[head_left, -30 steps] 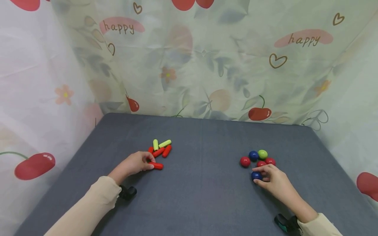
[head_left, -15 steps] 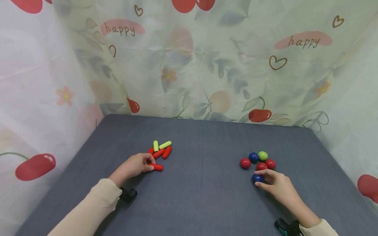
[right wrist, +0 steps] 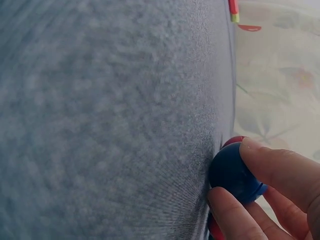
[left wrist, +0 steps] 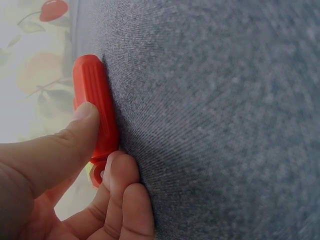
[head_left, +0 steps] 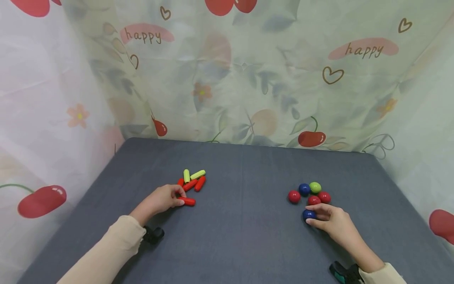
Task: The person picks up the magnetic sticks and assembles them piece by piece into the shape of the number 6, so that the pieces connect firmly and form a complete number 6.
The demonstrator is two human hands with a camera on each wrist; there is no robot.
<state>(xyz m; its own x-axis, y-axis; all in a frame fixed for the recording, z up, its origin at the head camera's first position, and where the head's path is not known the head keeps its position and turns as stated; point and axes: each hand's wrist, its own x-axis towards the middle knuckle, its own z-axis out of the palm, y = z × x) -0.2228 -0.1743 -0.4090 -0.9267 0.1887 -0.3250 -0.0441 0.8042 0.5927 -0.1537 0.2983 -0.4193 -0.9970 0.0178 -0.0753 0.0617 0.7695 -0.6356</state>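
Observation:
My left hand (head_left: 164, 199) pinches a short red ribbed cylinder (head_left: 188, 201) between thumb and fingers. The left wrist view shows this red cylinder (left wrist: 90, 82) lying along the cloth, thumb on its side. Just beyond it are more red cylinders (head_left: 200, 184) and two yellow-green ones (head_left: 197, 174). On the other side, my right hand (head_left: 335, 223) holds a glossy blue ball (head_left: 309, 214) between thumb and fingers. In the right wrist view the blue ball (right wrist: 232, 172) sits right at the cloth, partly covered by the fingers.
Behind the held ball are three red balls (head_left: 294, 197), a second blue ball (head_left: 304, 189) and a green ball (head_left: 315, 187). Dark grey cloth (head_left: 244, 228) covers the table. A patterned curtain (head_left: 244, 86) rises behind its far edge and along both sides.
The right hand has drawn slightly back toward the near side, with the blue ball still in its fingers. The left hand stays at the red cylinder. The head view has tilted slightly.

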